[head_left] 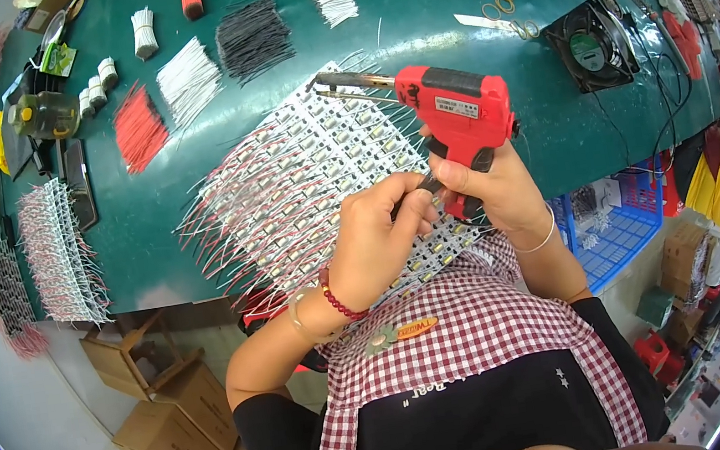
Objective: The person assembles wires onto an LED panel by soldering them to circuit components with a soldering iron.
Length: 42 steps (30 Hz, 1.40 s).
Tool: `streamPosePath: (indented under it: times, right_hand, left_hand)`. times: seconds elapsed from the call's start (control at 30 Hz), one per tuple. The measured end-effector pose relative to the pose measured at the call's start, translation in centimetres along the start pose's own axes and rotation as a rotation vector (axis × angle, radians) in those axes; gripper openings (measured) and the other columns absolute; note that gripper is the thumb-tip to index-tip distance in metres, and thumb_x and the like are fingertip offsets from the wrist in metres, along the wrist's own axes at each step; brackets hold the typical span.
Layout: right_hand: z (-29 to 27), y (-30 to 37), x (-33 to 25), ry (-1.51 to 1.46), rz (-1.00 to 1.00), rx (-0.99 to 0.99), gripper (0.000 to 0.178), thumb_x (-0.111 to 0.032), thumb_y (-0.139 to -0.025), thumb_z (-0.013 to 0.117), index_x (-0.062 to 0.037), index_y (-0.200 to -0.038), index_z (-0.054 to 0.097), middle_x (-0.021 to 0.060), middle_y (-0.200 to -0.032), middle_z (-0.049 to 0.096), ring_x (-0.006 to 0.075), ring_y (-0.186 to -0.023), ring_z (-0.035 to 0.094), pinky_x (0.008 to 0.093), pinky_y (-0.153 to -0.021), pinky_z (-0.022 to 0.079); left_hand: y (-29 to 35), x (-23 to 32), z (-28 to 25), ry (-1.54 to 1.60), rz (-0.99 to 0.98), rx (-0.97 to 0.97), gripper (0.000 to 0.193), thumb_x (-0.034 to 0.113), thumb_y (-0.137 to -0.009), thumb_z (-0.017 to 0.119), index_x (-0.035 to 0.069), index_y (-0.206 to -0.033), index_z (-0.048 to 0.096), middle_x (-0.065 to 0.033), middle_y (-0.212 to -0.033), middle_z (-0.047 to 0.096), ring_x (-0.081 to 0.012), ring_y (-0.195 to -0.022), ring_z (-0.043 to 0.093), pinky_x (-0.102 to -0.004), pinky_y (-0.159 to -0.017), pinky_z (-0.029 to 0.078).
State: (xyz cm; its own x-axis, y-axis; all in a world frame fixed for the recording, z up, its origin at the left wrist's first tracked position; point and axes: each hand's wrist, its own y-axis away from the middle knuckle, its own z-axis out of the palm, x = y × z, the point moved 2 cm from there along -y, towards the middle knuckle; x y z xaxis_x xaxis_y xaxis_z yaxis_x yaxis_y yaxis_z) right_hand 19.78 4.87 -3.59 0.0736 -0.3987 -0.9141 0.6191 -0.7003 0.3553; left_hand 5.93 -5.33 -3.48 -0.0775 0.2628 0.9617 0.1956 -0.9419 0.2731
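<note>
My right hand [502, 187] is wrapped around the grip of a red and black soldering gun [461, 111]. Its metal barrel and tip point left, over a large panel of small white circuit boards [348, 139]. Red and white wires [237, 201] fan out from the panel's left side. Close to the gun's grip, my left hand [384, 235] is closed in a pinch on a thin dark piece, mostly hidden by the fingers. Whether that piece belongs to the gun I cannot tell. The panel lies on the green table, its near edge by my checked apron.
Red wires [141, 129], white wires [189, 80] and black wires [254, 39] lie in bundles beyond the panel. To the right are scissors [497, 23] and a small fan [590, 47]. A wired board strip [60, 253] sits left; a blue basket [623, 229] stands below the table's right edge.
</note>
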Motion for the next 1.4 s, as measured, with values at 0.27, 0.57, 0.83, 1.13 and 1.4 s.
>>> streamPosePath:
  times: [0.27,0.57,0.83,1.13,1.4]
  right_hand:
    - [-0.8,0.3,-0.2,-0.081,-0.068,-0.014,0.043,-0.02,-0.093,0.067,0.0015,-0.127,0.052,0.006,-0.082,0.062,0.0128,-0.069,0.06,0.0268,-0.062,0.05]
    - [-1.0,-0.4,-1.5,0.086,-0.094,0.037,0.041,-0.021,-0.093,0.065,0.0049,-0.122,0.053,0.0078,-0.074,0.061,0.0116,-0.058,0.058,0.0241,-0.052,0.046]
    - [1.0,-2.3,-0.1,0.12,0.02,0.097,0.012,-0.008,-0.087,0.07,-0.0014,-0.092,0.061,0.0001,-0.062,0.059,0.007,-0.049,0.055,0.023,-0.046,0.045]
    - [1.9,-2.8,0.2,0.197,0.042,0.14,0.02,-0.01,-0.084,0.076,-0.0017,-0.094,0.062,-0.002,-0.067,0.06,0.0046,-0.05,0.054,0.0211,-0.046,0.042]
    - [2.1,-2.4,0.4,0.316,0.033,0.155,0.021,-0.012,-0.082,0.078,-0.0023,-0.096,0.066,-0.0052,-0.076,0.061,0.0015,-0.065,0.052,0.0206,-0.056,0.041]
  left_hand:
    - [-0.7,-0.3,-4.3,-0.491,0.308,0.204,0.01,0.004,-0.087,0.064,-0.002,-0.095,0.064,-0.0128,-0.081,0.065,-0.0301,-0.071,0.064,-0.0352,-0.064,0.05]
    - [-4.8,-2.5,-13.1,-0.932,0.598,0.34,0.012,0.0,-0.08,0.066,-0.001,-0.092,0.064,-0.0115,-0.079,0.053,-0.0295,-0.076,0.054,-0.0363,-0.068,0.046]
    - [-6.8,-2.9,-13.3,-1.26,0.874,0.192,0.02,0.002,-0.073,0.06,-0.001,-0.092,0.06,-0.0086,-0.08,0.047,-0.024,-0.076,0.051,-0.0336,-0.067,0.046]
    - [-7.8,-2.8,-14.2,-1.209,0.852,0.155,0.024,-0.001,-0.072,0.064,0.001,-0.096,0.064,-0.0073,-0.081,0.051,-0.0231,-0.075,0.052,-0.0334,-0.067,0.046]
    - [-8.3,-2.6,-14.3,-1.217,0.859,0.121,0.023,0.0,-0.071,0.062,0.002,-0.094,0.064,-0.0072,-0.083,0.05,-0.0226,-0.076,0.052,-0.0336,-0.069,0.047]
